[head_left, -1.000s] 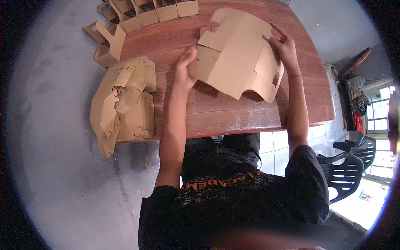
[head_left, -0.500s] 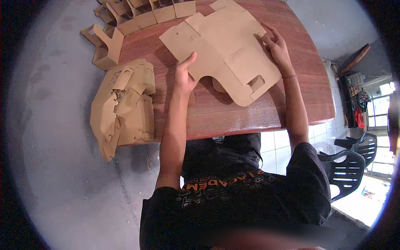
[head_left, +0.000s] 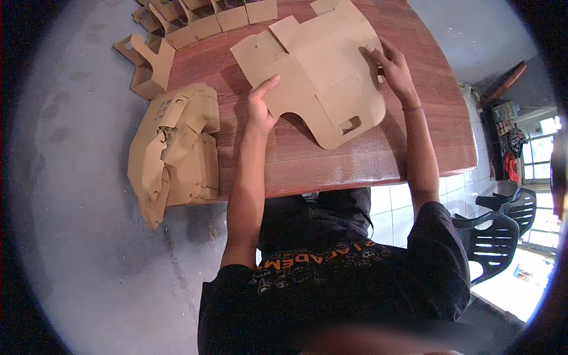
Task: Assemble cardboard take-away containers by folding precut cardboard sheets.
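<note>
while the flat cardboard cutout [head_left: 316, 74] lay spread on the wooden table [head_left: 367, 160], the left hand [head_left: 260, 106] pinched its near left edge and the right hand [head_left: 393, 65] gripped its right edge. folded boxes [head_left: 207, 21] lined the far edge; a cardboard stack [head_left: 171, 148] sat left.

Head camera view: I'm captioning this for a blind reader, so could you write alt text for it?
A person's left hand and right hand hold a flat brown cardboard box blank on a reddish wooden table. A paper-wrapped stack of blanks lies at the left, and folded boxes line the far edge.
</note>
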{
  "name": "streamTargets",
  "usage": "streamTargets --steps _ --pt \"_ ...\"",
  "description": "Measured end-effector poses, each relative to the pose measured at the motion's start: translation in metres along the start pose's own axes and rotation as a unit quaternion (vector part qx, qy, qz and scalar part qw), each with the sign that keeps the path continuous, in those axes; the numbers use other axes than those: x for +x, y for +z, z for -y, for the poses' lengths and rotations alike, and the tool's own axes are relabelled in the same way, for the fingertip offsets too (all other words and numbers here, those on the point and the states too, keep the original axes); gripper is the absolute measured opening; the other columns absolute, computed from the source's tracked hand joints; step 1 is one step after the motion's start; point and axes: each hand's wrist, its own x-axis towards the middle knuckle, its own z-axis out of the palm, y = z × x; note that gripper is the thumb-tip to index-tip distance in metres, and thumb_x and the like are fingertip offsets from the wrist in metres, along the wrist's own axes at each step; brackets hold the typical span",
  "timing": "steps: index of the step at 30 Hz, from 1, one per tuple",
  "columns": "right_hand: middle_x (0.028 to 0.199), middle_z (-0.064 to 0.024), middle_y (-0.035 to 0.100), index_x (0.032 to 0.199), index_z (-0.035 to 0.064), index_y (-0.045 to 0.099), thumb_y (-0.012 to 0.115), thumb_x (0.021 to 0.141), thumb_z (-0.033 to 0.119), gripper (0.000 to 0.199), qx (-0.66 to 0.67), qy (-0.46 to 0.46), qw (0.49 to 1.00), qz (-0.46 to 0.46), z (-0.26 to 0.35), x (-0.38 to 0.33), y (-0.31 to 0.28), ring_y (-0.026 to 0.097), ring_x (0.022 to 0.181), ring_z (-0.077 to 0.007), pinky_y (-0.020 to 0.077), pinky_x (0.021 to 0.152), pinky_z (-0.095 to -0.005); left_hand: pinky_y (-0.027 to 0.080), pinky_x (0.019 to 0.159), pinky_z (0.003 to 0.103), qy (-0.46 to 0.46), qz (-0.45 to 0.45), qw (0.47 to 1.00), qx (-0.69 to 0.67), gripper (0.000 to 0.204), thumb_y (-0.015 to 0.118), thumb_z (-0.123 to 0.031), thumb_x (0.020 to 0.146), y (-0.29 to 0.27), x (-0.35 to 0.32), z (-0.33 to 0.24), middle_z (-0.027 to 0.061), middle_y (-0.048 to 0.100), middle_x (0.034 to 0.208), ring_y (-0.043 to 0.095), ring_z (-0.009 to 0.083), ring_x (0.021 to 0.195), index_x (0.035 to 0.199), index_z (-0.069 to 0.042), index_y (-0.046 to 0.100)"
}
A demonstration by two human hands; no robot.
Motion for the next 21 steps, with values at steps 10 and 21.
streamTargets --steps 10,21 --pt "0.127 -0.0128 0.061 0.144 0.0028 0.044 0.064 0.094 0.038 0.064 0.079 0.02 0.995 0.051 0.003 -0.005 0.002 0.064 0.104 -0.0206 0.0543 0.078 -0.0323 0.046 0.099 0.048 0.038 -0.023 0.999 -0.012 0.053 0.064 -0.031 0.09 0.004 -0.003 -0.005 0.013 0.061 0.126 0.058 0.0314 0.117 0.134 -0.003 0.051" --pt "0.135 -0.0143 0.054 0.149 0.0006 0.033 0.059 0.096 0.031 0.066 0.129 -0.016 0.987 0.093 -0.003 -0.003 -0.004 0.056 0.123 -0.0227 0.0514 0.095 -0.0358 0.048 0.098 0.047 0.023 -0.038 0.999 0.005 0.048 0.067 -0.022 0.09 0.007 -0.005 -0.008 0.0123 0.062 0.123 0.059 0.0303 0.115 0.131 -0.003 0.052"
